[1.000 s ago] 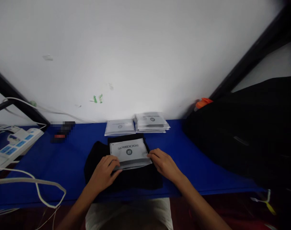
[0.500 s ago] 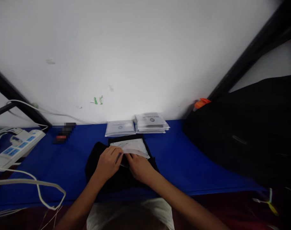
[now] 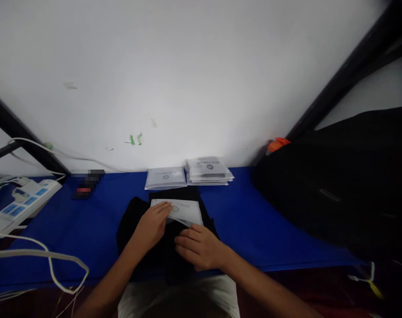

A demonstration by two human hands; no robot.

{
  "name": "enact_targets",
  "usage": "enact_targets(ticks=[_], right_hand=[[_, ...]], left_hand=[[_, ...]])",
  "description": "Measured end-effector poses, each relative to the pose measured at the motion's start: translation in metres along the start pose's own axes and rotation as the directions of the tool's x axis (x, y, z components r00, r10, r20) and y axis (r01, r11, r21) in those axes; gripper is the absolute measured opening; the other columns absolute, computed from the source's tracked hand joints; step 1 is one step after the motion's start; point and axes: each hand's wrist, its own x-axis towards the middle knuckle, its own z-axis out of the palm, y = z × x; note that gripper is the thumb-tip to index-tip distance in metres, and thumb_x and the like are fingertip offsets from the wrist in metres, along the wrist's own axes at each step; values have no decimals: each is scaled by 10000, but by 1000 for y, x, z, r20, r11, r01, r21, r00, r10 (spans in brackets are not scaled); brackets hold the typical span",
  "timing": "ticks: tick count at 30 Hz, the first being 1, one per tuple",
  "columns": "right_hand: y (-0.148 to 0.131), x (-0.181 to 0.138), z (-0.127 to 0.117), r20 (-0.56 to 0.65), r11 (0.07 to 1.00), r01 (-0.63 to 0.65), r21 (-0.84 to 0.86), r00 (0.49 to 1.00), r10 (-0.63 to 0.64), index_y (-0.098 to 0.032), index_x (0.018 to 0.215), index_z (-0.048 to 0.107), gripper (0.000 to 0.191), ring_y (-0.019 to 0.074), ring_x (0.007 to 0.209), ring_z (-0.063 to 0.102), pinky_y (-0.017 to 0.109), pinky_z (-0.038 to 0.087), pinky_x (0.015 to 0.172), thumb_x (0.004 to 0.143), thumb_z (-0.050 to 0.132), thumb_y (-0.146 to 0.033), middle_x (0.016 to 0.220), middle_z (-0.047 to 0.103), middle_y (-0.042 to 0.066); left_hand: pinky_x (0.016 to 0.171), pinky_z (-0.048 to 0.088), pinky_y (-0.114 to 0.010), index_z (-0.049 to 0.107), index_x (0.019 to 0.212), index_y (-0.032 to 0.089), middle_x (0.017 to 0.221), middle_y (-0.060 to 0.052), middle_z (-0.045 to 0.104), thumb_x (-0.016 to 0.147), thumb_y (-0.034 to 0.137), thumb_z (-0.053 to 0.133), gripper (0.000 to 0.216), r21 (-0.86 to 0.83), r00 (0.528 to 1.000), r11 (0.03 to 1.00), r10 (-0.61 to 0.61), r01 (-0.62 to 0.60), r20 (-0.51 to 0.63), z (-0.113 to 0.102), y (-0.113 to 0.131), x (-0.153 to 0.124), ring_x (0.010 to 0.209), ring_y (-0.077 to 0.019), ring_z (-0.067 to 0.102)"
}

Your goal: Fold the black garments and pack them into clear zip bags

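A flat frosted white plastic bag (image 3: 189,207) with a printed logo lies on a bundle of black cloth (image 3: 184,193) in front of me. My left hand (image 3: 156,223) is closed on the bag's left side, with fingers over its top face and the thumb mostly hidden. Its near edge gapes a little. Beside the near right corner, my right hand (image 3: 200,246) has curled fingers over the black cloth. What it pinches, if anything, is hidden.
Behind stand a similar bag (image 3: 166,177) and a stack of bags (image 3: 209,170). A power strip (image 3: 25,205) with white cables (image 3: 68,260) lies left, near a dark, partly pixelated object (image 3: 88,185). A large black bag (image 3: 336,185) fills the right of the blue surface (image 3: 247,221).
My right hand has drawn back from the bag's near edge, toward me and slightly right. The bag now lies flatter, with its logo showing. My left hand has stayed at its left side.
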Motion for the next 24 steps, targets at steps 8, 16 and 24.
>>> enact_targets(ticks=[8, 16, 24], right_hand=[[8, -26, -18, -9, 948, -256, 189, 965, 262, -137, 1199, 550, 358, 264, 1081, 571, 433, 484, 852, 956, 339, -296, 1144, 645, 164], [16, -42, -18, 429, 703, -660, 265, 734, 527, -182, 1139, 539, 671, 253, 1375, 365, 434, 402, 1068, 532, 422, 78, 1430, 421, 149], [16, -51, -21, 453, 712, -634, 301, 752, 478, -178, 1122, 564, 652, 231, 1351, 402, 428, 391, 1086, 543, 419, 84, 1392, 479, 138]], left_hand=[[1088, 417, -476, 584, 1286, 231, 1348, -53, 602, 874, 63, 392, 484, 55, 977, 998, -32, 44, -211, -15, -60, 47, 1281, -212, 514], [1055, 427, -470, 610, 1269, 200, 1365, -96, 586, 853, 95, 428, 467, 160, 979, 977, -162, 141, 128, 25, -123, 92, 1259, -248, 532], [1132, 314, -505, 498, 1384, 156, 1490, -149, 443, 863, 376, 535, 567, 145, 924, 974, -210, 171, 321, 24, -113, 94, 1390, -322, 390]])
